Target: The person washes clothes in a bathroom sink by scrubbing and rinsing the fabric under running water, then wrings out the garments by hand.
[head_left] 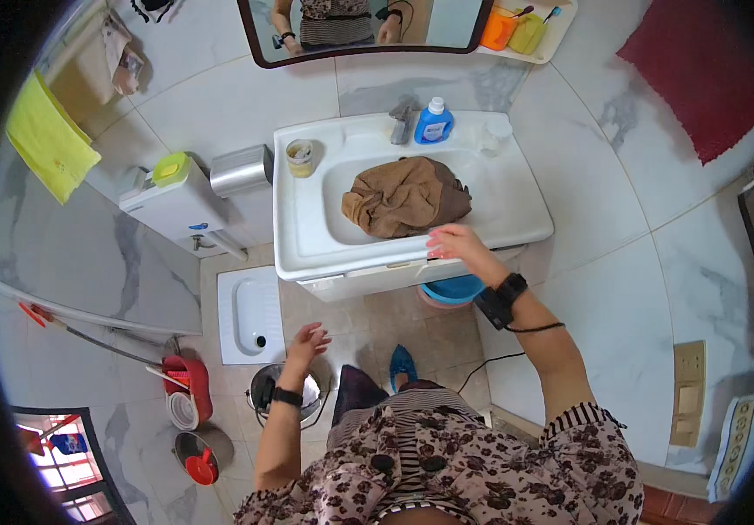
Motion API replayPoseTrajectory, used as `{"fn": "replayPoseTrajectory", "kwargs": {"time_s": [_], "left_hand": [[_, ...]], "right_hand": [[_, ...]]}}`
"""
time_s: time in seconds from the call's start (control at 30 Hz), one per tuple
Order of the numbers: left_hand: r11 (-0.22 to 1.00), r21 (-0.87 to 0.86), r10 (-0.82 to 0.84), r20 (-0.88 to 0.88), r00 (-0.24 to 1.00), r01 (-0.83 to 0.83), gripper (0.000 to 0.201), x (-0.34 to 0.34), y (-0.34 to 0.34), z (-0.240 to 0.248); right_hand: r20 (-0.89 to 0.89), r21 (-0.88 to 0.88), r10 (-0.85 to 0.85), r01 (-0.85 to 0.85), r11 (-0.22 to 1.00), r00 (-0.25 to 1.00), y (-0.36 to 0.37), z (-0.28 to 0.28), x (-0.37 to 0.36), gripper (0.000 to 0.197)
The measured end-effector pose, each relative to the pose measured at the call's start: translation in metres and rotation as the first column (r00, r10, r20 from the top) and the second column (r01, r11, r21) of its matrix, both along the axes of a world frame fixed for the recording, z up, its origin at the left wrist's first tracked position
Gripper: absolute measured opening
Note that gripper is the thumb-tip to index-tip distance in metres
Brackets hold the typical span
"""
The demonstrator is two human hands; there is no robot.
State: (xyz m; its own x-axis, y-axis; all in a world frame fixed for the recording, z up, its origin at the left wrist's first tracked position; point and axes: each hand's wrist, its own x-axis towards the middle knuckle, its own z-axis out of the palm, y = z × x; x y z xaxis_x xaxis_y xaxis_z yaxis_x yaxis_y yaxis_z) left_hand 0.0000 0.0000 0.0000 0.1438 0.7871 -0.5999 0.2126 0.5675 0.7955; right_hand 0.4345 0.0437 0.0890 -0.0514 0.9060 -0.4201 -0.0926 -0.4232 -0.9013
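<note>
Brown cloth (pixel 408 197) lies crumpled in the sink (pixel 307 236), right fingers (pixel 438 241) loosely bent, left fingers (pixel 317 335) apart, both empty

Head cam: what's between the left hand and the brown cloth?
In the head view, from left hand to brown cloth: a strip of tiled floor, the white cabinet front, then the sink's front rim.
</note>
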Motion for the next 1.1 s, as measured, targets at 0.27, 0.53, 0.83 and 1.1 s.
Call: {"fn": "replayPoseTrajectory", "kwargs": {"time_s": [0.27,0.53,0.83,1.1], "left_hand": [[0.971,0.123,-0.229,0.238,0.944,0.205,0.034,0.16,0.063,0.045],[0.954,0.133,-0.295,0.228,0.928,0.27,0.032,0.184,0.149,0.06],[0.442,0.486,-0.331,-0.693,0.641,0.754,0.041,0.186,0.162,0.013],[0.076,0.348,-0.39,-0.852,0.349,0.935,0.045,0.147,0.148,-0.009]], "right_hand": [[-0.348,0.102,0.019,0.018,0.995,0.937,0.106,0.048,0.062,0.029],[-0.543,0.071,-0.112,0.179,0.981,0.832,0.209,0.048,0.072,0.033],[-0.628,0.03,-0.14,0.203,0.979,0.766,0.227,0.035,0.07,0.025],[-0.352,-0.084,-0.127,0.104,0.991,0.927,0.049,0.006,0.072,0.033]]}}
